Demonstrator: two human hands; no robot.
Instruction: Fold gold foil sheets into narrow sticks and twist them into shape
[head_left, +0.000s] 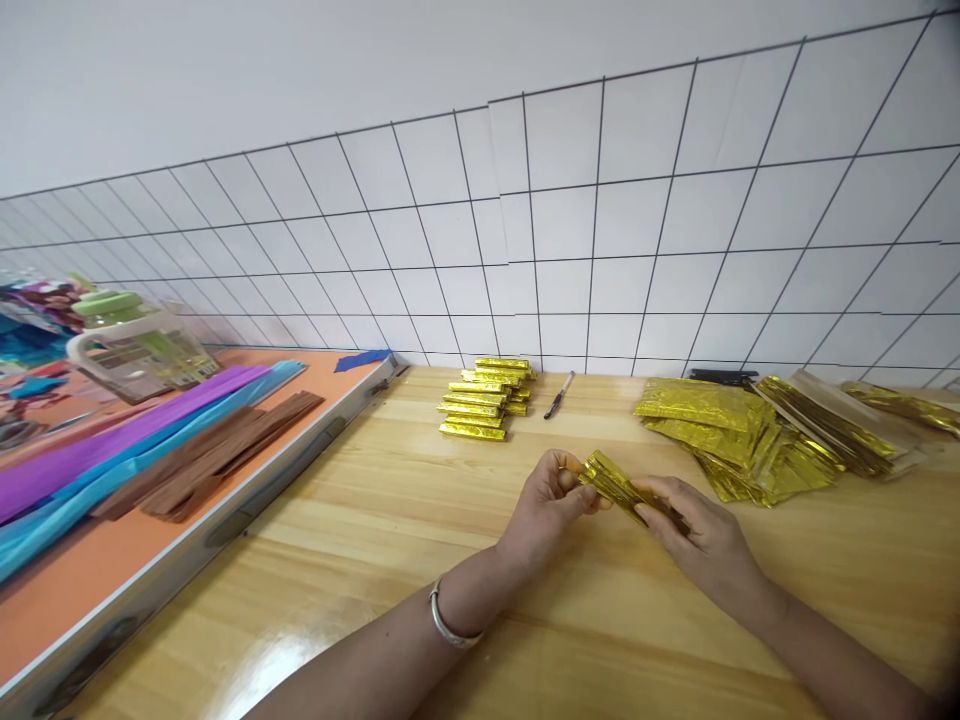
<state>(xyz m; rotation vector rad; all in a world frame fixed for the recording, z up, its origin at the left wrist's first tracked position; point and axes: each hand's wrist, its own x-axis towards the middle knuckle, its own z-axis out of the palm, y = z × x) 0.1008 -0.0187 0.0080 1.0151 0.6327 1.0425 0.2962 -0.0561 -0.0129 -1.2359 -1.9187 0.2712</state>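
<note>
A folded strip of gold foil (613, 480) is held just above the wooden table (360, 530), between both hands. My left hand (546, 506), with a silver bracelet on its wrist, pinches the strip's left end. My right hand (694, 535) grips its right end with curled fingers. Behind them, near the wall, lies a stack of folded gold foil strips (484, 397). To the right spreads a heap of flat gold foil sheets (757, 430).
A black pen (559, 395) lies beside the folded stack. On the left, an orange board (90, 560) carries purple, blue and brown paper strips (150, 450) and a clear jar with a green lid (135, 340). A white gridded wall (600, 230) backs the table.
</note>
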